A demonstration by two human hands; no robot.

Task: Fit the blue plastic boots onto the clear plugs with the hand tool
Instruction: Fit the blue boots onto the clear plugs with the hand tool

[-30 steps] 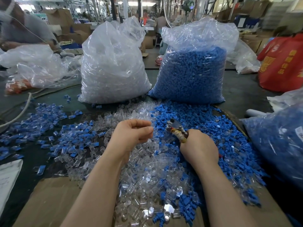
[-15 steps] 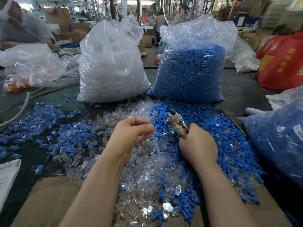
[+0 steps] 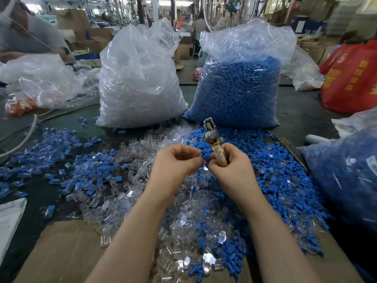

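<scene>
A great deal is left, I judge: loose clear plugs (image 3: 183,217) lie heaped in the near middle of the desk (image 3: 302,119) and loose blue boots (image 3: 285,180) spread to their right, with a full bag of clear plugs (image 3: 138,82) and a full bag of blue boots (image 3: 238,86) standing at the far side. To the left lies a scatter of fitted plugs (image 3: 61,156), clear bodies with blue ends, which looks like the finished share, small beside what remains.

The right hand (image 3: 230,166) has its grip closed round the taped handle of the hand tool (image 3: 214,144), metal head pointing up and away. The left hand (image 3: 175,162) is curled, fingertips pinched together against the right hand; whether it holds a plug cannot be told.

A red bag (image 3: 350,78) at the far right bears yellow characters, too blurred to read. A white label on the near right bag (image 3: 344,176) is cut off and unreadable.
</scene>
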